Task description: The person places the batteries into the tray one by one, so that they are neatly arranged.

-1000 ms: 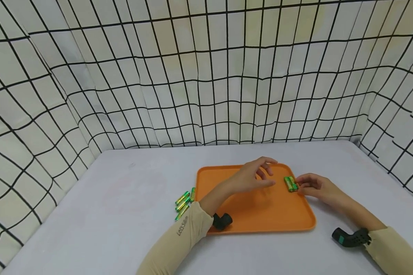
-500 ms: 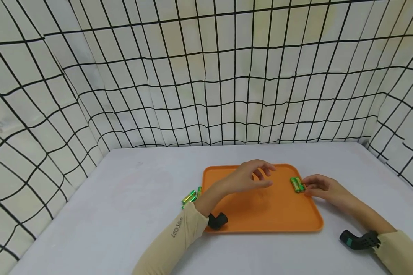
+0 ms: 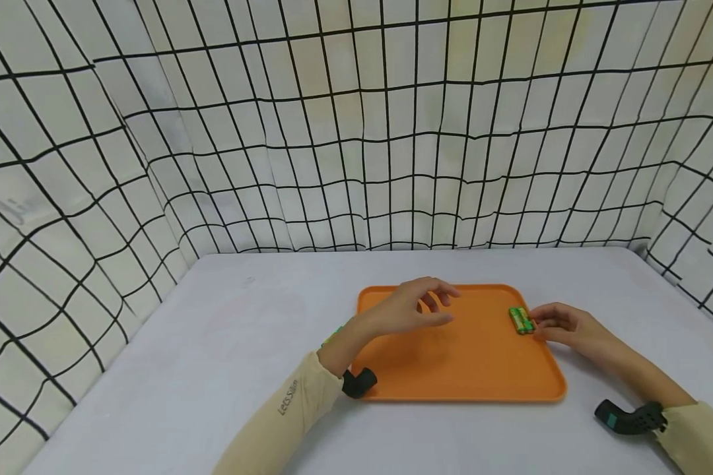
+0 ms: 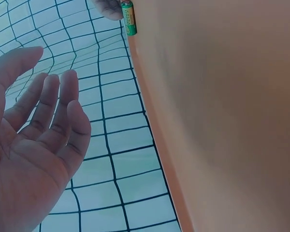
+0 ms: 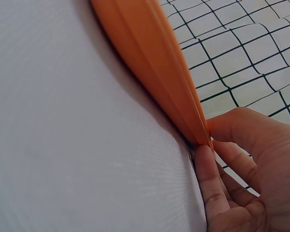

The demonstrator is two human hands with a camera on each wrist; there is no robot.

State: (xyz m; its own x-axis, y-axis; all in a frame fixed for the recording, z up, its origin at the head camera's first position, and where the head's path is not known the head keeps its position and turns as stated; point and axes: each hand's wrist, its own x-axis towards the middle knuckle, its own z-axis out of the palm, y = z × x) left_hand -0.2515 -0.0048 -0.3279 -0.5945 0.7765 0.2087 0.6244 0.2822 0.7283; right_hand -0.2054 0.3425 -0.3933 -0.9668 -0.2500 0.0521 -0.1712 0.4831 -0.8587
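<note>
L hand (image 3: 418, 307) hung relaxed, empty, over an orange rect. plastic tray (image 3: 457, 369); R hand (image 3: 573, 326), curled, met 2 green-and-yellow cylindrical batteries (image 3: 521, 320) by tray's R edge, grip unclear; light pressure w/o rolling seemed best.

Recording booth of a laboratory type — a staged enclosure built around a single work table (image 3: 154, 396). A white backdrop (image 3: 401, 158) ruled with a black grid closes the rear and continues as a left side wall (image 3: 47, 185) and a right side wall (image 3: 710, 204); the lines bend and ripple, as on loosely hung sheeting. The backdrop meets the far edge of the plain white tabletop, which bears an orange tray (image 3: 469, 376). Black wrist-worn cameras (image 3: 630, 420) on the person mark the station as instrumented — the surrounding building is hidden behind the grid.
</note>
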